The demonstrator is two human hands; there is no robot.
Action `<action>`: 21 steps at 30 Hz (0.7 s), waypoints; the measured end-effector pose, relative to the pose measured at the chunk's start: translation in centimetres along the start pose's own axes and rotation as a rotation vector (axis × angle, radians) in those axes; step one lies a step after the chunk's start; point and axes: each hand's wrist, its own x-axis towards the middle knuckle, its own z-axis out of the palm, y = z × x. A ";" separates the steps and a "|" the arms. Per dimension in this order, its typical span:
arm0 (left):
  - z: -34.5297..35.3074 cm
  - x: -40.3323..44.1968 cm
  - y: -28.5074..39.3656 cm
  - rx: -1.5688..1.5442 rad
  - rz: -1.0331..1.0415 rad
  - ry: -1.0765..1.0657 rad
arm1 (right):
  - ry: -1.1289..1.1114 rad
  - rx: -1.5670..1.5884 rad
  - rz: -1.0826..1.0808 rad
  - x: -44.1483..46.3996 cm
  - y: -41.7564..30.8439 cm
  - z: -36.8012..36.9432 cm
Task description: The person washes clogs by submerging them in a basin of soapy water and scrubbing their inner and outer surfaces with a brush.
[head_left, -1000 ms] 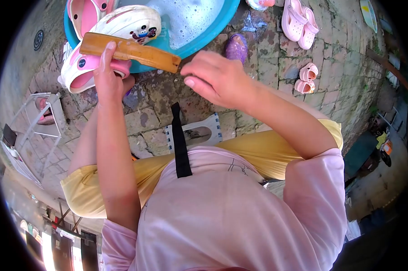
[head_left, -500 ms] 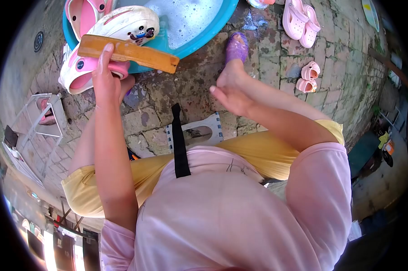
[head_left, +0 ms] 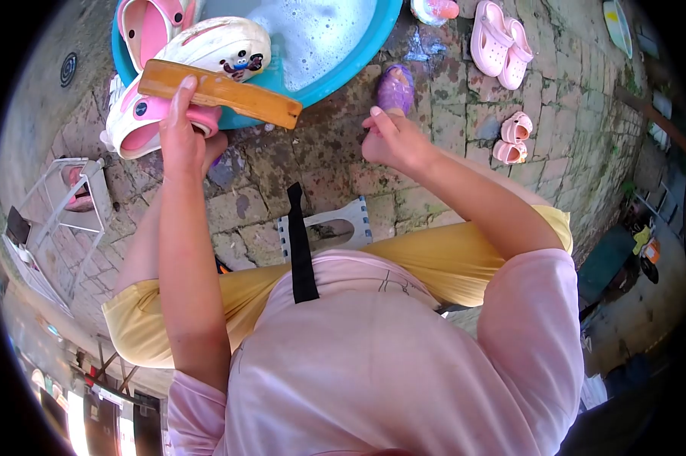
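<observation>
My left hand [head_left: 180, 137] grips a long orange-brown brush [head_left: 220, 93], seen from its smooth back, with the thumb on top. Under and beside the brush, at the rim of a blue basin [head_left: 331, 85], are a pink-and-white clog [head_left: 134, 128], a white clog [head_left: 214, 44] with a cartoon charm and another pink-lined clog [head_left: 147, 34]. Foamy water fills the basin. My right hand [head_left: 395, 140] is away from the brush, over my right foot near the purple shoe [head_left: 395, 90]. Its fingers are curled and partly hidden, and whether it holds anything is unclear.
Pink clogs [head_left: 501, 45] stand on the brick ground at the upper right, with small pink shoes [head_left: 514, 138] below them. A grey stool [head_left: 335, 226] is between my legs. At the left stands a white metal rack [head_left: 73, 201]. A black strap [head_left: 301, 247] hangs from my front.
My right hand has moved away from the brush's end, down and right toward my foot. My left hand and the brush have stayed nearly in place.
</observation>
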 end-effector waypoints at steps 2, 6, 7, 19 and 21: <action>0.2 -0.1 0.2 0.024 0.019 0.015 | 0.142 -0.219 -0.191 -0.4 -1.0 -0.6; 0.8 -0.7 0.6 -0.001 -0.068 0.061 | 0.181 -0.994 -1.291 -2.6 -2.5 -0.5; 0.8 -0.7 0.6 0.003 -0.065 0.064 | 0.034 -1.008 -1.226 -3.3 -2.3 -0.6; -0.7 0.7 -0.4 -0.068 0.018 -0.015 | 0.150 -0.424 -0.159 -3.9 -8.8 -14.6; 0.0 -0.1 0.2 -0.080 0.004 0.006 | 0.184 -0.353 -0.136 -5.2 -9.6 -15.7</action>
